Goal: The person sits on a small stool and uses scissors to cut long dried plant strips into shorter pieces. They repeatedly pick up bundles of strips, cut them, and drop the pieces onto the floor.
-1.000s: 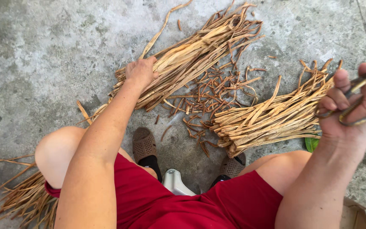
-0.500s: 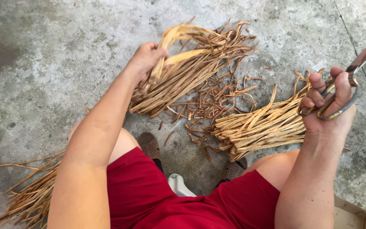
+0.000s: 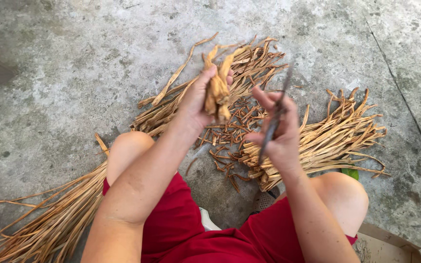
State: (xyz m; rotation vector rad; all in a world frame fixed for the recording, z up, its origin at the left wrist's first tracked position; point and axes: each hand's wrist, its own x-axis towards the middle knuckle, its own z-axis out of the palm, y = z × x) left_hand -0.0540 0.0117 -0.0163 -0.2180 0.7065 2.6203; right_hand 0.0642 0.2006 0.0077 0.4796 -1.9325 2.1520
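My left hand (image 3: pixel 197 100) is raised over the floor, closed around a small bunch of dried tan plant strips (image 3: pixel 219 87) folded upward. My right hand (image 3: pixel 279 131) sits just to its right, gripping a pair of scissors (image 3: pixel 274 119) whose blades point up toward the bunch. A long pile of dried strips (image 3: pixel 171 104) lies on the concrete behind my left hand. A second bundle of strips (image 3: pixel 327 139) lies to the right beyond my right knee. Short cut scraps (image 3: pixel 230 141) litter the floor between the two piles.
I sit low in red shorts (image 3: pixel 181 229) with both knees apart on a rough grey concrete floor (image 3: pixel 64 78). More long dried strips (image 3: pixel 49 219) trail at lower left. A cardboard box corner (image 3: pixel 391 246) shows at lower right, a green leaf (image 3: pixel 351 173) near my right knee.
My left hand lifted a bunch of strips off the pile and brought it toward me. My right hand with the scissors swung left, in close to the bunch.
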